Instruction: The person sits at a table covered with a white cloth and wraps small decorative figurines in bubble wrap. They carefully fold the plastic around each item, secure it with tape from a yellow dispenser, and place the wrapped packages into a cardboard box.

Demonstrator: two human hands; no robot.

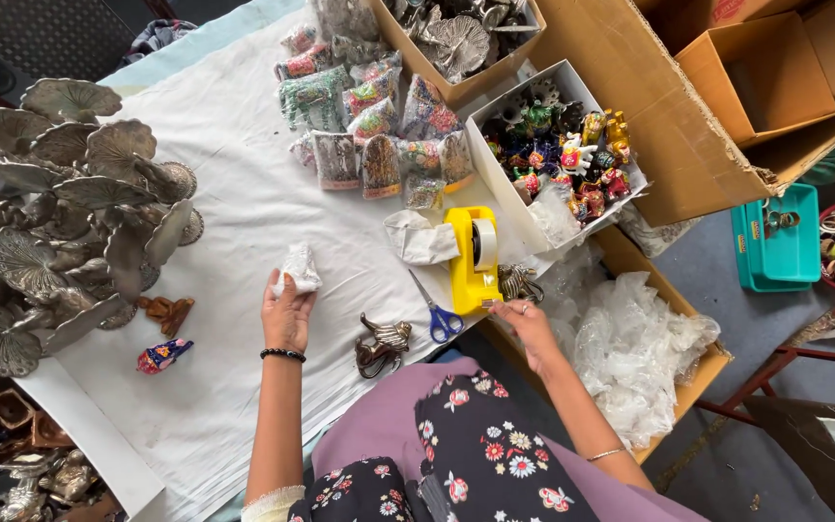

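Note:
My left hand (285, 311) rests on the white cloth (234, 193) and holds a small bundle wrapped in white paper (299, 267). My right hand (524, 324) reaches to the front end of a yellow tape dispenser (472, 259), fingers pinched at its tape edge. Blue-handled scissors (440, 314) lie between my hands. A metal animal figurine (382, 345) stands just right of my left wrist. A crumpled white paper (418, 238) lies left of the dispenser.
Many metal leaf-shaped pieces (60, 213) crowd the left. Wrapped figurines (369, 126) lie at the back. A white box of painted figurines (562, 155), cardboard boxes (688, 106), plastic bags (630, 338) and a teal tray (777, 237) stand on the right.

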